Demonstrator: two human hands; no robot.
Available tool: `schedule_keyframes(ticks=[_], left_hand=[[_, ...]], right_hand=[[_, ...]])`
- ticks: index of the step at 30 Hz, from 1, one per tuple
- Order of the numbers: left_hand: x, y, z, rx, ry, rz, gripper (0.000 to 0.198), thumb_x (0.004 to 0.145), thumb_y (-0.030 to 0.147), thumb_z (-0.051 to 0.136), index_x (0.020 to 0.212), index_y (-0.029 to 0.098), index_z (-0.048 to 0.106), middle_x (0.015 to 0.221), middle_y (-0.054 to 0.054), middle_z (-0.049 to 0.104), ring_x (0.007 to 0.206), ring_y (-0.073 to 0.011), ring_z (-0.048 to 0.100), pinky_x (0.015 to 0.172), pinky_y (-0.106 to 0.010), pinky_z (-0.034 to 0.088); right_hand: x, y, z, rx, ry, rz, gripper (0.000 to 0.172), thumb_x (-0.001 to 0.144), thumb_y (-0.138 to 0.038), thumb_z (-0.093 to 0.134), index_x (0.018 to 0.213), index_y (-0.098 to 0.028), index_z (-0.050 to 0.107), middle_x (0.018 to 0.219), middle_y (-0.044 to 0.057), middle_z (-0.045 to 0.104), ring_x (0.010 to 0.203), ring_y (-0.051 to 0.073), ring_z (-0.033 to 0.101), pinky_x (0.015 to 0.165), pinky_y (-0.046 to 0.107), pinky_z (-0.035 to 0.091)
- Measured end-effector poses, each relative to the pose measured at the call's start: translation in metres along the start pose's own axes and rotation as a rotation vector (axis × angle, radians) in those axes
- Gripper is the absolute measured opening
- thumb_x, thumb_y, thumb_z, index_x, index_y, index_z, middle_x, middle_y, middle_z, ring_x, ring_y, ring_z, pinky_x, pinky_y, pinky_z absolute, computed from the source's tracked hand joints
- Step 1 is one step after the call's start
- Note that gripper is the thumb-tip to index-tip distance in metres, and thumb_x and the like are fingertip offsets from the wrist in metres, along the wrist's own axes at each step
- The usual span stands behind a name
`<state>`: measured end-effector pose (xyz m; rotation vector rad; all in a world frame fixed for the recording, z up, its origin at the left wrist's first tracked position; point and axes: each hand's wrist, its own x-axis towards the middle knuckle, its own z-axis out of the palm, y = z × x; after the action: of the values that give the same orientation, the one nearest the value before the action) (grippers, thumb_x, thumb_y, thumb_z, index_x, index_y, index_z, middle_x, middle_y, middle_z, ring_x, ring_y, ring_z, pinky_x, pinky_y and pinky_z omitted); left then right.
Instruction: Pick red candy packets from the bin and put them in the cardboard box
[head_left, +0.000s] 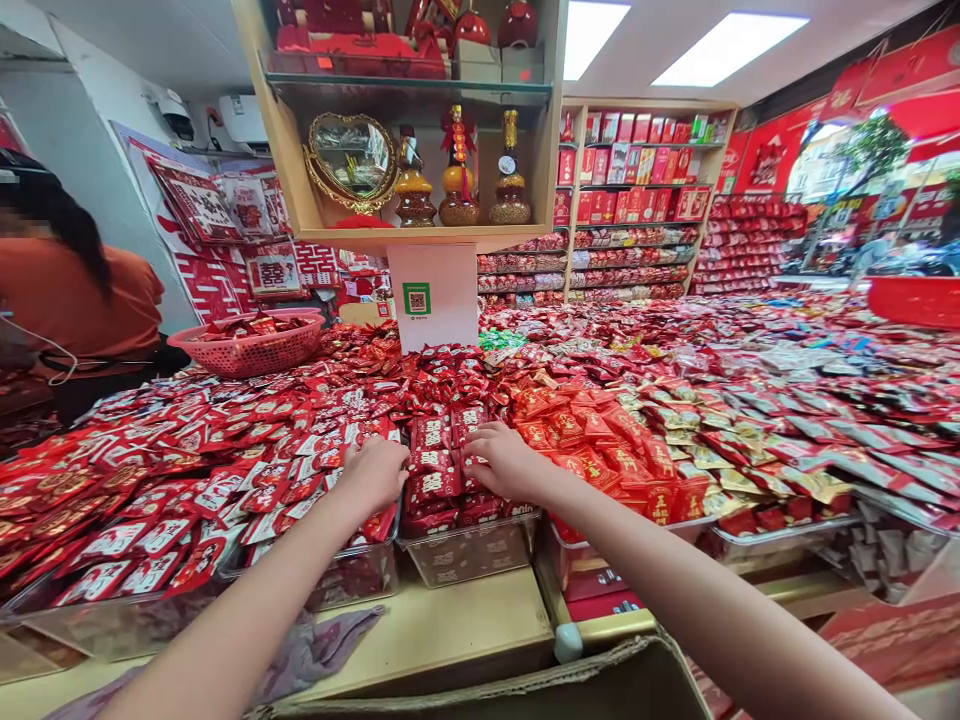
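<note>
Head: candy packets point(439, 470) under both hands' fingers point(474, 455)

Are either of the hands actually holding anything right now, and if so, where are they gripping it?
Cannot be told for sure. Both the left hand and right hand rest palm-down on the dark red candy packets in the clear bin; fingertips are hidden.

One head-worn view looks forward and down, close over the candy display point(465, 420), shelves point(637, 200) beyond.
</note>
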<state>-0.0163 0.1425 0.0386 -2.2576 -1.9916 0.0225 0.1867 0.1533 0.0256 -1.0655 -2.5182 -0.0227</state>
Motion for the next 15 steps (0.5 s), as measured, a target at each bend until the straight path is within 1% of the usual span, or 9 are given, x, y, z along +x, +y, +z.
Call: schedule_keyframes(ticks=[2, 6, 9, 12, 15], left_hand=[[0.004, -0.003, -0.001, 0.023, -0.005, -0.003, 0.014, 0.071, 0.023, 0.052, 0.080, 0.021, 0.063, 0.094, -0.008, 0.063, 0.103, -0.0298, 0.047, 0.081, -0.047, 0.035], [0.009, -0.007, 0.002, 0.036, -0.045, -0.005, 0.015, 0.069, 0.025, 0.059, 0.083, 0.018, 0.061, 0.092, -0.005, 0.060, 0.102, -0.0261, 0.047, 0.081, -0.045, 0.036], [0.010, -0.008, 0.004, 0.041, -0.066, -0.001, 0.016, 0.070, 0.027, 0.060, 0.083, 0.018, 0.061, 0.092, -0.004, 0.059, 0.101, -0.0248, 0.047, 0.082, -0.046, 0.036], [0.011, -0.006, 0.004, 0.056, -0.081, -0.004, 0.015, 0.070, 0.027, 0.061, 0.081, 0.017, 0.061, 0.091, -0.004, 0.059, 0.101, -0.0245, 0.047, 0.085, -0.048, 0.034], [0.010, -0.003, 0.004, 0.063, -0.093, -0.009, 0.013, 0.072, 0.025, 0.061, 0.082, 0.017, 0.061, 0.093, -0.004, 0.060, 0.103, -0.0243, 0.046, 0.087, -0.049, 0.033]], right_hand=[[-0.001, 0.000, 0.001, 0.000, 0.010, -0.007, 0.020, 0.079, -0.028, 0.055, 0.094, -0.019, 0.065, 0.102, 0.007, 0.063, 0.105, 0.022, 0.048, 0.089, 0.037, 0.035], [-0.008, 0.004, -0.001, -0.007, 0.025, -0.029, 0.018, 0.078, -0.027, 0.057, 0.091, -0.017, 0.065, 0.100, 0.009, 0.063, 0.103, 0.022, 0.049, 0.091, 0.037, 0.033], [-0.011, 0.003, -0.002, -0.011, 0.038, -0.041, 0.020, 0.080, -0.024, 0.055, 0.096, -0.016, 0.064, 0.104, 0.008, 0.062, 0.104, 0.021, 0.048, 0.092, 0.036, 0.032], [-0.008, -0.005, 0.004, -0.008, 0.033, -0.068, 0.023, 0.082, -0.029, 0.053, 0.101, -0.020, 0.062, 0.109, 0.005, 0.061, 0.104, 0.020, 0.047, 0.090, 0.034, 0.033], [-0.003, -0.018, 0.012, -0.015, 0.008, -0.101, 0.022, 0.083, -0.033, 0.050, 0.099, -0.023, 0.062, 0.105, 0.002, 0.063, 0.105, 0.021, 0.045, 0.089, 0.036, 0.032]])
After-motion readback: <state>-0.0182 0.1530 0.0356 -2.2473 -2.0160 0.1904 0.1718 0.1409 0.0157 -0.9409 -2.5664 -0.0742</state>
